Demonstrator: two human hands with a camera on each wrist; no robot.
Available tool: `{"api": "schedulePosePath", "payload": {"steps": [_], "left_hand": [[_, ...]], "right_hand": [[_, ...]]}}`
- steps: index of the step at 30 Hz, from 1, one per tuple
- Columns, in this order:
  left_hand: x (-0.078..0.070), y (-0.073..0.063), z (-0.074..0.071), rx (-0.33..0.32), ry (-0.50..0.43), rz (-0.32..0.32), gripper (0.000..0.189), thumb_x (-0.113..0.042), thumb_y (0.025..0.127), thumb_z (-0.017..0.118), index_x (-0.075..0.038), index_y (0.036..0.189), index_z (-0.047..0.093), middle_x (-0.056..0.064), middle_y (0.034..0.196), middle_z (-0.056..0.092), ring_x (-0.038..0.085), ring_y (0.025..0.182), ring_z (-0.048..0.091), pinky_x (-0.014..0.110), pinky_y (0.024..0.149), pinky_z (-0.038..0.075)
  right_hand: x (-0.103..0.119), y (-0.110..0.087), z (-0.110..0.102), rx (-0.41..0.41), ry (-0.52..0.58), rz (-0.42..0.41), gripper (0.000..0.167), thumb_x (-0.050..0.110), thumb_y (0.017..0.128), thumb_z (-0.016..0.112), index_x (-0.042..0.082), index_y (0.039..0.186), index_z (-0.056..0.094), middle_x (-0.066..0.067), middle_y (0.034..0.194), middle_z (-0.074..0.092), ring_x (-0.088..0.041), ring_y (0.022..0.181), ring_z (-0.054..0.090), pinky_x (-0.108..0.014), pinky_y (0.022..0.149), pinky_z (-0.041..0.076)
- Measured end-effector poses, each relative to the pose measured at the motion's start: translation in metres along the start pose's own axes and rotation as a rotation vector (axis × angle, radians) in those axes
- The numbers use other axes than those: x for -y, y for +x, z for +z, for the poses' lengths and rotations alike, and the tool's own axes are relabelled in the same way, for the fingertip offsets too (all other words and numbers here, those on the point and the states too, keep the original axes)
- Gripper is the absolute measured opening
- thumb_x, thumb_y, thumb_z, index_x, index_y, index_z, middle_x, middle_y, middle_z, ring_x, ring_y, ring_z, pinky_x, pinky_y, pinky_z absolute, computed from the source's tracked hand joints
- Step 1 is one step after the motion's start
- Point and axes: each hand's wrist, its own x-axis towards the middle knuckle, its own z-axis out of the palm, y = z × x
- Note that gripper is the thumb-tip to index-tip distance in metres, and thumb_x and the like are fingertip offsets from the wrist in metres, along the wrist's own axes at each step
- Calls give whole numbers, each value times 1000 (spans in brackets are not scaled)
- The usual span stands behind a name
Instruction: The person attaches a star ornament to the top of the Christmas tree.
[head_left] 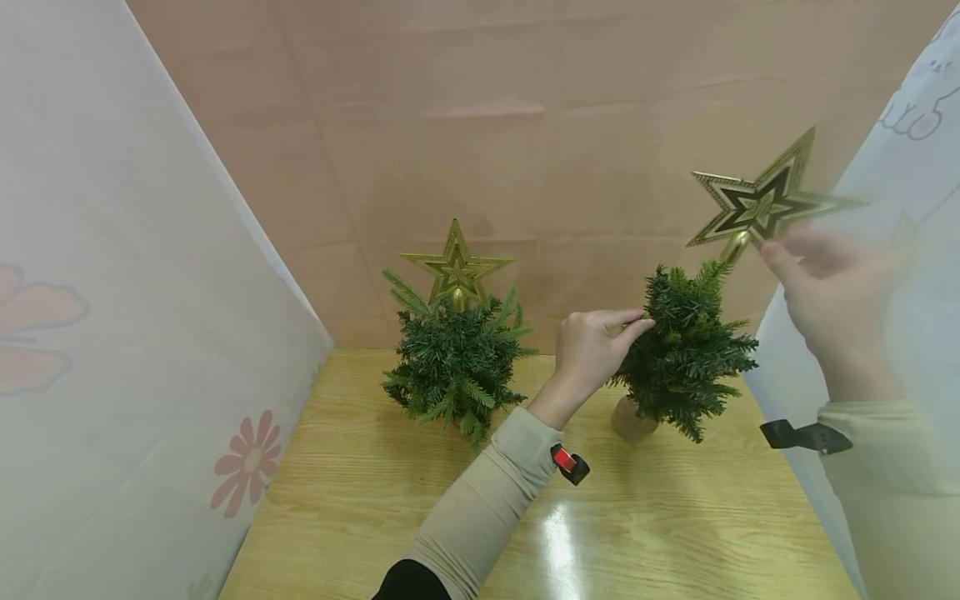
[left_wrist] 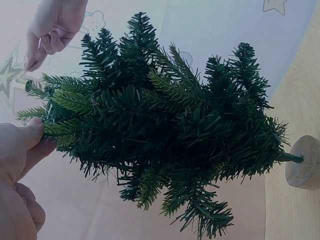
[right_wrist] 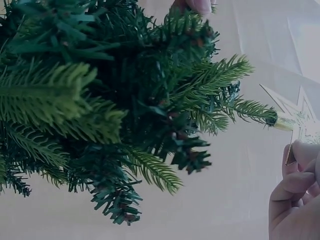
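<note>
On the right stands a small artificial Christmas tree [head_left: 686,350] on a round wooden base [left_wrist: 304,162], leaning a little. My left hand [head_left: 592,350] pinches a green sprig near its top, thumb against fingers; the left wrist view shows this hand [left_wrist: 17,175] at the treetop. Above the tree, my right hand [head_left: 843,292], blurred, holds a gold star topper [head_left: 761,204] by a lower point. In the right wrist view, the star's short tube [right_wrist: 285,123] meets a branch tip [right_wrist: 250,109]; how far the tip sits inside is hidden.
A second small tree [head_left: 457,367] with a gold star [head_left: 457,267] on top stands to the left on the wooden table [head_left: 337,500]. Pinkish-brown cloth [head_left: 450,83] hangs behind, and white printed sheets [head_left: 135,250] close both sides.
</note>
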Motion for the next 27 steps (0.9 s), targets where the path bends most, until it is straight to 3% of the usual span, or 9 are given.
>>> {"api": "schedulePosePath", "payload": {"steps": [2, 5, 8, 16, 27], "left_hand": [[0, 0, 0, -1, 7, 4, 27, -43, 99, 72, -22, 113, 83, -8, 103, 79, 0, 37, 14, 16, 40, 18], [0, 0, 0, -3, 16, 9, 27, -43, 99, 72, -23, 113, 83, -8, 103, 79, -1, 36, 14, 16, 40, 18], [0, 0, 1, -3, 4, 10, 27, -42, 99, 72, -22, 113, 83, -8, 102, 79, -1, 36, 15, 15, 39, 19], [1, 0, 1, 0, -13, 6, 27, -42, 99, 72, -22, 113, 83, -7, 103, 79, -2, 36, 14, 15, 39, 19], [2, 0, 0, 8, -12, 13, 26, -43, 99, 71, -25, 115, 82, -9, 104, 78, -3, 36, 16, 15, 39, 21]], "right_hand": [[-1, -2, -1, 31, -32, 57, 24, 5, 94, 73, 2, 118, 69, 17, 94, 69, -3, 94, 61, -19, 86, 39], [-3, -4, -1, 59, -54, 99, 14, 9, 96, 72, 10, 108, 79, 20, 95, 68, -2, 95, 59, -20, 87, 37], [-3, -5, -1, 86, -71, 148, 14, 13, 98, 72, 18, 108, 80, 23, 96, 67, -1, 95, 57, -20, 87, 36], [-6, -6, -1, 77, -75, 140, 12, 11, 97, 73, 15, 106, 80, 25, 93, 67, -1, 91, 57, -18, 83, 37], [-2, -10, -5, 93, -98, 213, 20, 20, 97, 76, 16, 116, 78, 22, 98, 68, -5, 89, 55, -17, 75, 40]]}}
